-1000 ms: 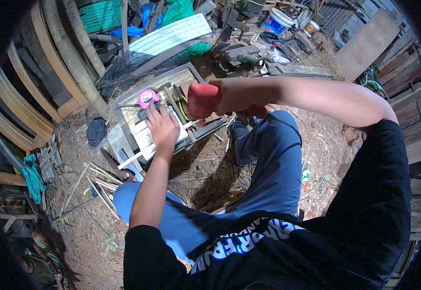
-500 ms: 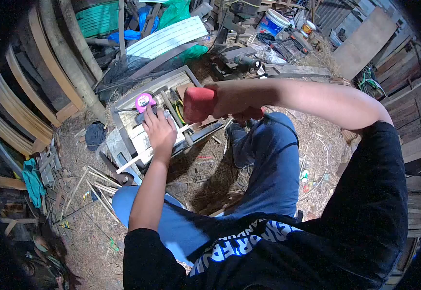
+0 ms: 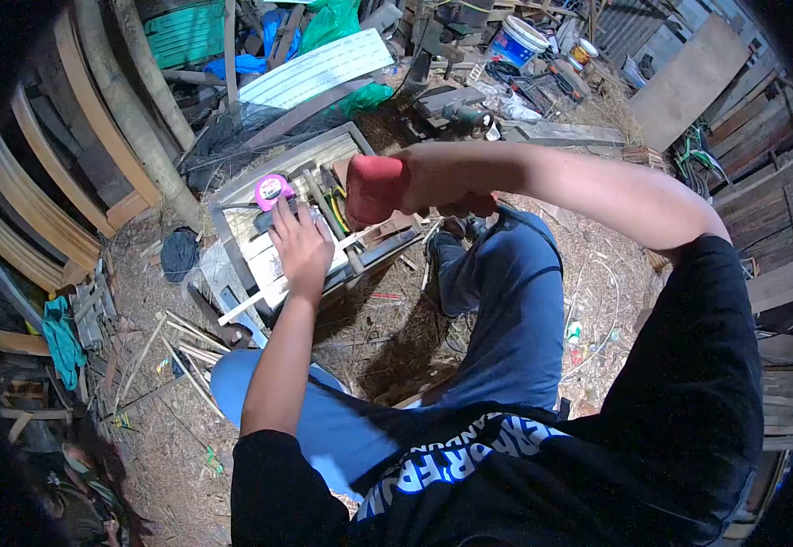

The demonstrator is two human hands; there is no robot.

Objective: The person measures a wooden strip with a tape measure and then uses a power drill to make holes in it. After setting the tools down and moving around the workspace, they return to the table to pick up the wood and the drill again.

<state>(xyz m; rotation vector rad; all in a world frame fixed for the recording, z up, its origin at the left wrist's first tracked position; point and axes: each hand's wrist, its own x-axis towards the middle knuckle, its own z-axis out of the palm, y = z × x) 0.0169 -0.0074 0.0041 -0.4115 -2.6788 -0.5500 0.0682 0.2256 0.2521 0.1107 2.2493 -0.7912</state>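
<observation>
My left hand (image 3: pixel 301 246) lies with fingers stretched out over a pale wooden strip (image 3: pixel 252 306) on a grey-framed workbox (image 3: pixel 357 139). Beneath its fingertips is a small dark object I cannot make out. Just past them sits a pink tape measure (image 3: pixel 272 190). My right hand (image 3: pixel 426 187), closed and seen mostly from the back of the wrist, grips a red-handled tool (image 3: pixel 376 193); its working end and my fingers are largely hidden. The tool is above the box's right side, near the strip's far end. Pliers with yellow-and-black handles (image 3: pixel 334 206) lie between them.
Thin wood offcuts (image 3: pixel 198 351) and a flat metal blade (image 3: pixel 243 317) lie left of my knee. Curved timber frames (image 3: pixel 96 118) lean at the left. Behind the box are a white panel (image 3: pixel 319 68), a paint bucket (image 3: pixel 517 44) and a bench tool (image 3: pixel 465 120). Straw litters the floor.
My right forearm and the red-handled tool have shifted slightly, with the tool's near end a little higher. My left hand stays almost still on the strip.
</observation>
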